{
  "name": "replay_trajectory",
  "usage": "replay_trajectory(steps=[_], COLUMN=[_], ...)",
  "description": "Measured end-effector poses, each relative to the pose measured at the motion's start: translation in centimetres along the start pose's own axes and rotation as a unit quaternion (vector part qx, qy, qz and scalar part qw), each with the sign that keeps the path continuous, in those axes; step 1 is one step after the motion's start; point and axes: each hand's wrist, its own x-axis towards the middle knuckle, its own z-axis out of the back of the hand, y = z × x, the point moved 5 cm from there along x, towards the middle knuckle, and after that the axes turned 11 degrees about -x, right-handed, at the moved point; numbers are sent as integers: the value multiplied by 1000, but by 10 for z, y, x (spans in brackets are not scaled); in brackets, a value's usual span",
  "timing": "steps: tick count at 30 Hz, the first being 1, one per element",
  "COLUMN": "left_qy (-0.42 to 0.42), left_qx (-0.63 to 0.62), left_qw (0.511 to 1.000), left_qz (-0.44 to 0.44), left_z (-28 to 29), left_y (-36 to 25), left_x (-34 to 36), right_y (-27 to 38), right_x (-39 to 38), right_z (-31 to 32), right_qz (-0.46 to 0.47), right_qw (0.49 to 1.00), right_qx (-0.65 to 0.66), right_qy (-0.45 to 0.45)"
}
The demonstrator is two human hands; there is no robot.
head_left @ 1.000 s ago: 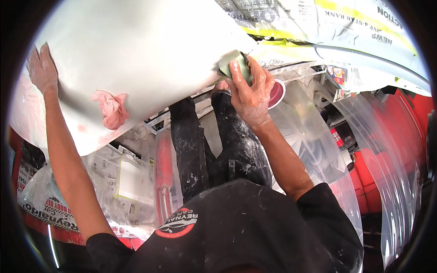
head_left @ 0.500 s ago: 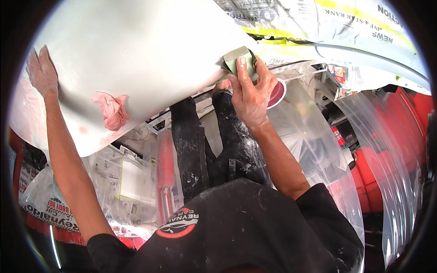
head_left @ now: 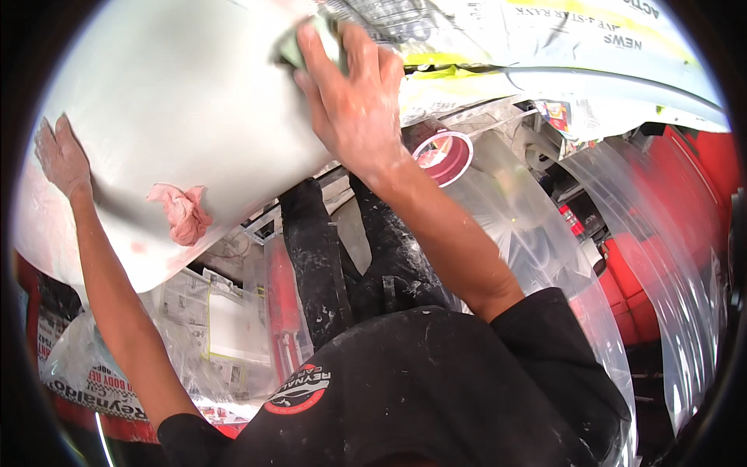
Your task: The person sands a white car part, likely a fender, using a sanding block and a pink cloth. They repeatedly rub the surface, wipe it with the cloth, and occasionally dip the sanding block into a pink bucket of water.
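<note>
A large whitish curved panel (head_left: 194, 101) fills the upper left in front of me. My left hand (head_left: 64, 157) lies flat on its left side, fingers together and stretched out, holding nothing. Near the panel's upper right edge, my right hand (head_left: 354, 117) presses a folded green piece of sandpaper (head_left: 291, 50) to the surface; motion blurs the paper's outline. White residue coats the skin of both hands. Between them, closer to me, a crumpled pink cloth (head_left: 183, 214) rests on the panel.
Beyond my right wrist is a maroon tub (head_left: 459, 166) with a pale rim. Newspaper masking with yellow tape (head_left: 451, 71) covers the surface at the upper right. Clear plastic sheeting (head_left: 622, 226) hangs over red parts on the right. My legs (head_left: 311, 257) stand below the panel's near edge.
My right hand has slid the sandpaper up and to the left across the panel, leaving more of the tub in view. My left hand stays flat on the panel.
</note>
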Motion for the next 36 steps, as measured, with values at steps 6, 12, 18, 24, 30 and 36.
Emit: replay_trajectory(steps=[6,12,18,24,30,36], left_qy=[-8,1,-10,-22,-29,-17], left_qx=[-11,-18,-6,2,-6,-19], left_qw=[1000,1000,999,998,995,993], left_qz=[17,15,37,63,100,119], left_z=[0,0,5,-4,8,2], left_y=[-6,-11,-13,-14,-22,-33], left_x=[5,1,-1,-6,-12,1], right_y=[-18,-6,-29,4,-16,82], right_x=[-20,30,37,119,77,295], right_z=[5,-4,6,-9,7,-25], right_qz=[-13,64,142,177,246,216], right_qw=[1000,998,989,984,966,970], right_qx=[9,12,-30,-31,-69,-86], right_qy=[-13,13,16,-20,42,-67])
